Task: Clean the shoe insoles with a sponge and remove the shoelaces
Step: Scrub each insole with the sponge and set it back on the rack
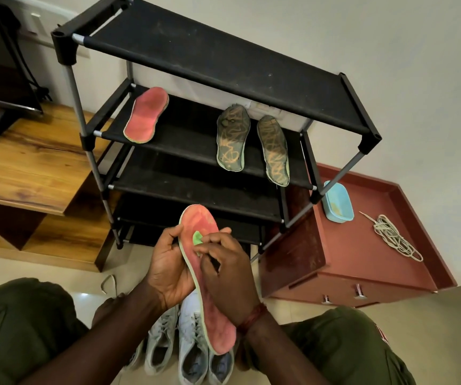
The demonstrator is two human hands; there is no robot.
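Note:
My left hand grips a long pink insole by its left edge, toe end pointing up. My right hand pinches a small green sponge against the insole's upper part. Another pink insole lies on the second shelf of the black shoe rack, with two dark patterned insoles to its right. Pale sneakers with laces still in them stand on the floor below my hands. A loose coil of pale shoelaces lies on the red cabinet.
A light blue dish sits on the red cabinet right of the rack. A wooden TV unit with a screen stands at left. My knees in olive trousers frame the bottom. A stray lace lies on the tiled floor.

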